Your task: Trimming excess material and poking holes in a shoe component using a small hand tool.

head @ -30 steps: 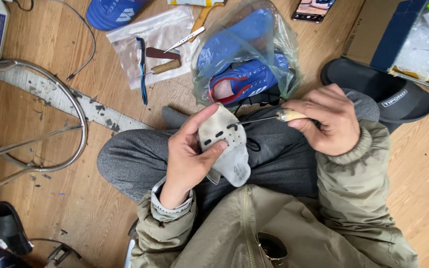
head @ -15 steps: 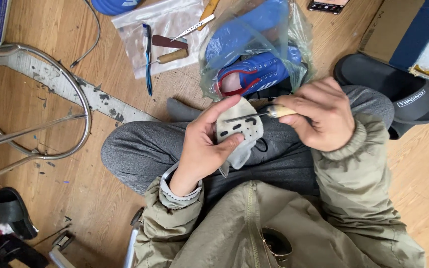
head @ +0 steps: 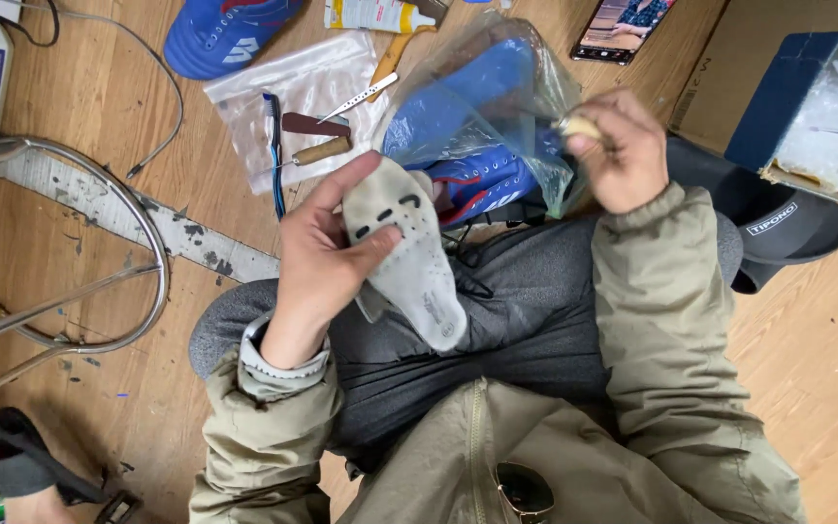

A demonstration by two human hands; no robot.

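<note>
Left hand (head: 327,254) gripped a worn grey perforated shoe insole (head: 409,257) over the lap, thumb pressed across its top face, fingers behind; insole tilted, toe end toward 11 o'clock, heel end toward 5 o'clock. Right hand (head: 621,150) was closed around a small tan wooden-handled tool (head: 579,126), only the butt end showing, held at 2 o'clock from the insole, well apart from it. Between the hands, at 12 o'clock, a clear plastic bag (head: 497,87) held a blue sports shoe (head: 482,180) on the wooden floor (head: 99,87). At 10 o'clock lay a flat clear zip pouch (head: 293,92) with a blue toothbrush (head: 273,146) and small hand tools on it. A black slide sandal (head: 788,223) sat at 3 o'clock, a chrome round stool frame (head: 99,291) at 9 o'clock.
</note>
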